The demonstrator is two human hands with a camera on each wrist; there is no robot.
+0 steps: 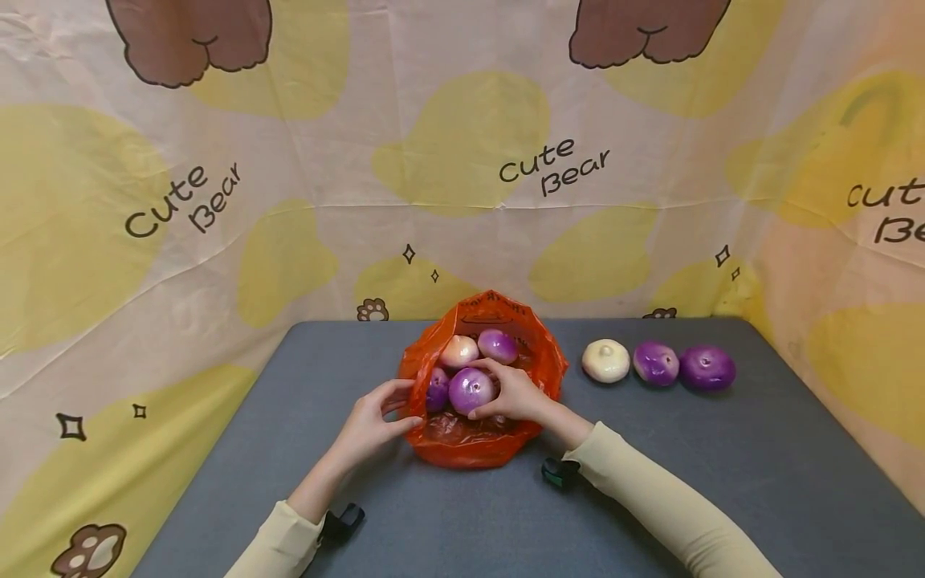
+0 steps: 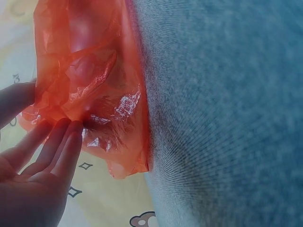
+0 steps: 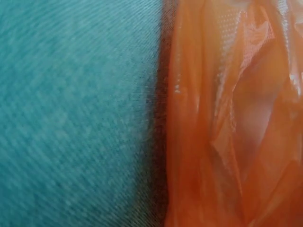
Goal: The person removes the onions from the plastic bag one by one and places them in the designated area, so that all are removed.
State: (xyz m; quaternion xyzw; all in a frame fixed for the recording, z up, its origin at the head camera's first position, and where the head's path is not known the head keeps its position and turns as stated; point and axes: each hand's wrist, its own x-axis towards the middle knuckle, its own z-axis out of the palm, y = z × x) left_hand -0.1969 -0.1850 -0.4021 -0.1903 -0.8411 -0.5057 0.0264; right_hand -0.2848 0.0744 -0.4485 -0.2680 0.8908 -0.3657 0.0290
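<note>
An orange-red plastic bag (image 1: pixel 477 459) stands with its mouth spread, holding several round, glossy onions. Inside it, my right hand (image 1: pixel 515 392) pinches a purple onion (image 1: pixel 470 390) between thumb and fingers. Around that one lie a pale onion (image 1: pixel 458 352), a purple onion (image 1: pixel 497 345) at the back and a darker purple onion (image 1: pixel 437 391) at the left. My left hand (image 1: pixel 372 421) holds the bag's left side at the rim; the left wrist view shows its fingertips (image 2: pixel 75 126) against the thin plastic. In the right wrist view the bag's wall (image 3: pixel 203 118) hides the right hand.
On the dark grey table (image 1: pixel 325 353), right of the bag, a white onion (image 1: pixel 606 361) and two purple onions, a nearer one (image 1: pixel 656 364) and a farther one (image 1: pixel 707 368), stand in a row. A printed cloth (image 1: pixel 462 160) hangs behind and at both sides.
</note>
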